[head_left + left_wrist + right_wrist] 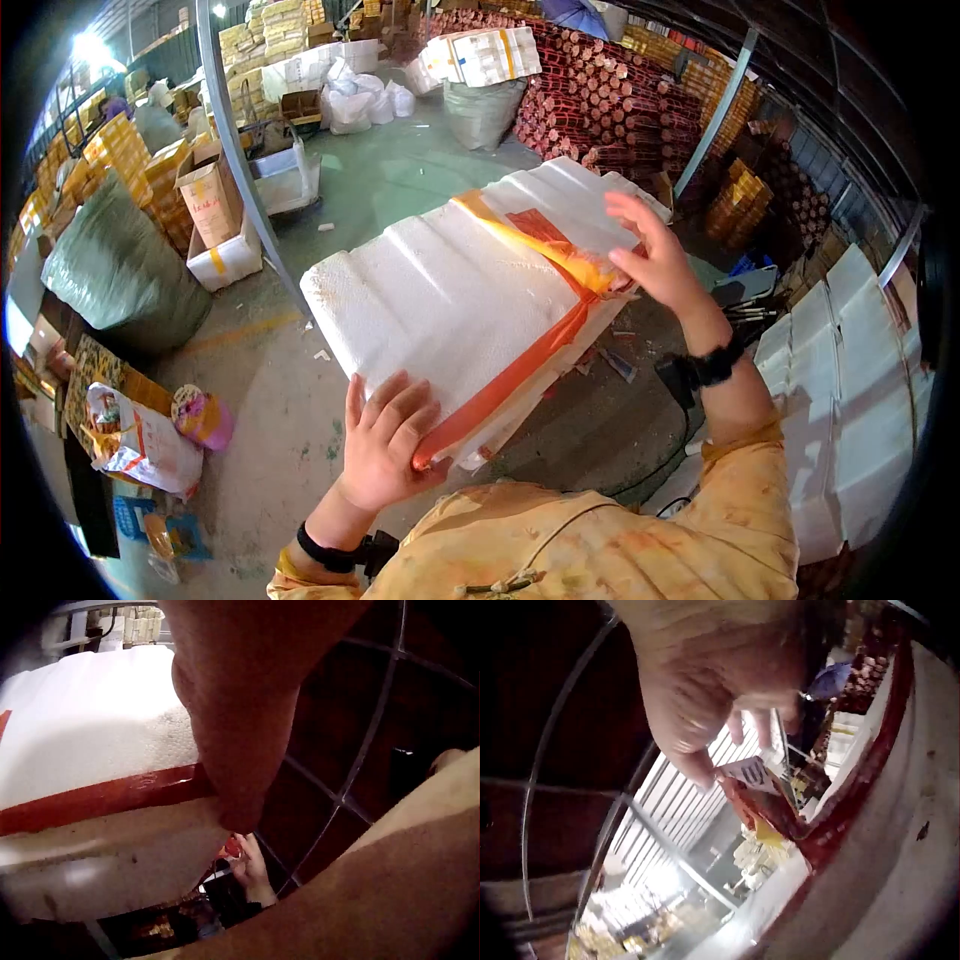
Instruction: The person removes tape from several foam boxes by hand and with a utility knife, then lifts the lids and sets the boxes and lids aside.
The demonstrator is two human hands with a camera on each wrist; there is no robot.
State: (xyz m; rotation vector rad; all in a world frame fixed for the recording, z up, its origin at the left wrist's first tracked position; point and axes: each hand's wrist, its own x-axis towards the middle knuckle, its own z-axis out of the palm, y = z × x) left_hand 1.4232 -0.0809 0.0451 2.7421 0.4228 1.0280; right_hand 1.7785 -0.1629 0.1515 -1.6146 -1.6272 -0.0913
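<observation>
A large white foam box (430,280) with a ridged lid lies in front of me. Red tape (520,375) runs along its near edge, and a yellow and red strip of tape (530,240) crosses the lid. My left hand (385,440) rests on the near left corner, fingers spread on the lid and thumb by the red tape. At the near right edge is my right hand (655,255), fingers apart and raised, thumb at the bunched tape end. In the right wrist view the thumb touches a loose tape flap (765,806) bearing a printed label (750,774).
A metal post (235,150) stands beyond the box on the left. White foam boxes (840,390) are stacked at my right. Left on the floor are a stuffed green sack (125,270) and a white bag (150,445). Red-netted bundles (610,100) are piled behind.
</observation>
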